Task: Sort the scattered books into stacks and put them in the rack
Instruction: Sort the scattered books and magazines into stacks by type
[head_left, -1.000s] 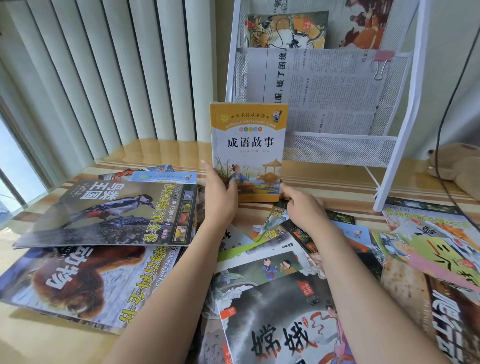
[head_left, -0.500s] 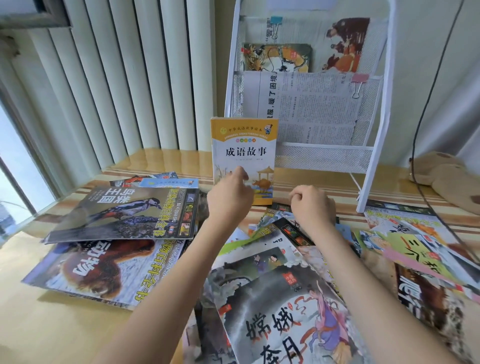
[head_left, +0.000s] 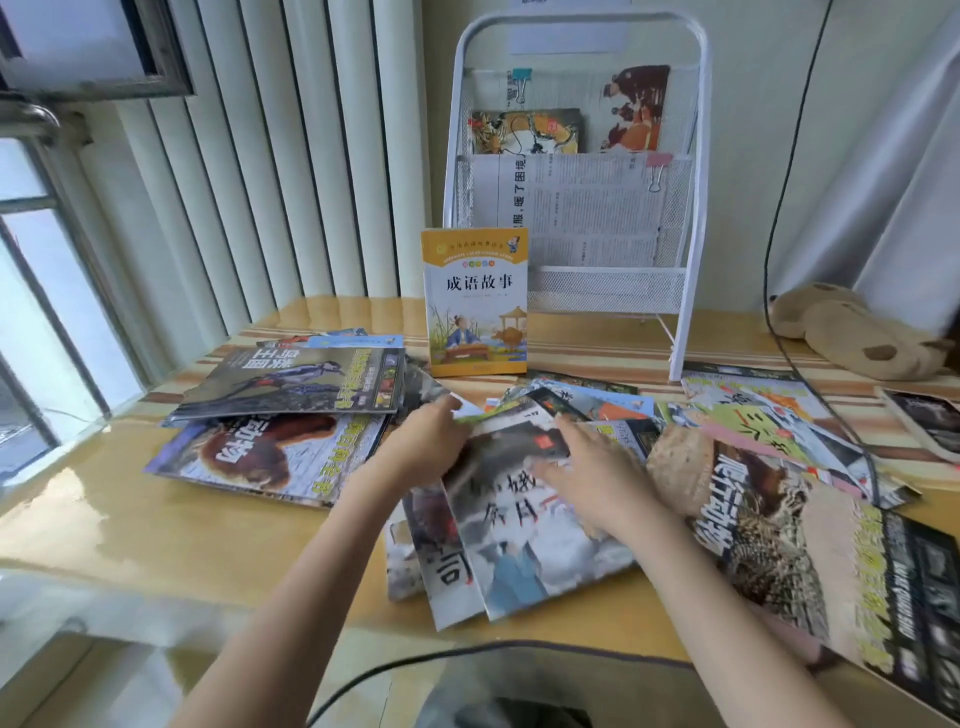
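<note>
1. On the desk, head view, centre: we log a grey picture book (head_left: 524, 525) lying topmost on a loose fan of thin books, with our right hand (head_left: 592, 480) laid flat on its cover, fingers straight and spread, gripping nothing.
2. Same view, just left of it: our left hand (head_left: 426, 449) sits at the book's upper left corner, fingers bent toward that edge. We cannot tell whether they have caught the cover or only touch it; the frame is blurred there.
3. Behind the hands: one yellow storybook (head_left: 475, 301) stands upright on the desk, free of both hands, in front of the left side of the white wire rack (head_left: 691, 208). Whether it leans against the rack we cannot tell.
4. In the rack: newspaper sheets held by clips, and two illustrated covers in the upper tier.
5. Left of the hands: a woodpecker magazine (head_left: 296, 382) overlapping a brown-animal magazine (head_left: 270, 462). Right: a large owl magazine (head_left: 769, 535) and further scattered covers beyond.
6. Far right, back: a brown plush toy (head_left: 852, 332), and a dark cable trailing past it.
7. Step in hand, as we judge it: gathering the small books into one stack. Most stock lies unsorted, so the task is early.
8. Next move, in our judgement: pin the pile with the right palm, get the left fingers under the grey book's edge, and square it with its like-sized neighbours.
</note>
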